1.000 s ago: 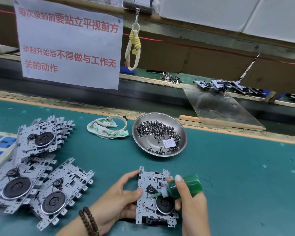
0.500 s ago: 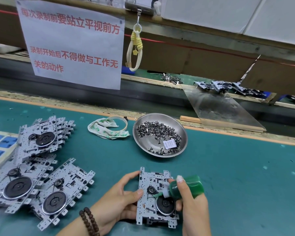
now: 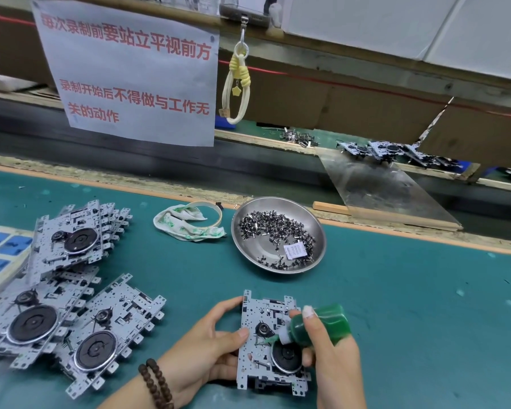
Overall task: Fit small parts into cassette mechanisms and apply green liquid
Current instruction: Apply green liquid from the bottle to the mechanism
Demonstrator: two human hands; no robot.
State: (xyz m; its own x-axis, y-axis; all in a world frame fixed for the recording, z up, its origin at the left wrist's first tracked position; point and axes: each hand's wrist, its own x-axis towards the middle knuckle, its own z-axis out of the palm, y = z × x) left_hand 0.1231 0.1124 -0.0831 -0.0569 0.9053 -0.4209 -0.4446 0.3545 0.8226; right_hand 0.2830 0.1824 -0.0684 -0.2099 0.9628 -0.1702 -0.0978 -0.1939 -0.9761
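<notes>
A grey metal cassette mechanism [image 3: 261, 314] with a black flywheel lies flat on the green mat at the bottom centre. My left hand [image 3: 207, 346] grips its left edge, thumb on top. My right hand [image 3: 334, 358] holds a small bottle of green liquid [image 3: 322, 324] tilted leftward. The bottle's thin green nozzle touches the mechanism just below its small black hub. A steel dish [image 3: 316, 231] behind it holds several small dark parts and a white slip.
Several more cassette mechanisms [image 3: 68, 293] are stacked at the left, beside a blue tray [image 3: 3, 243]. A stained white rag [image 3: 186, 224] and a tape ring lie left of the dish. A paper sign [image 3: 130, 72] hangs above the conveyor belt behind.
Both hands, the bottle and the mechanism keep their places; only the head camera has shifted slightly.
</notes>
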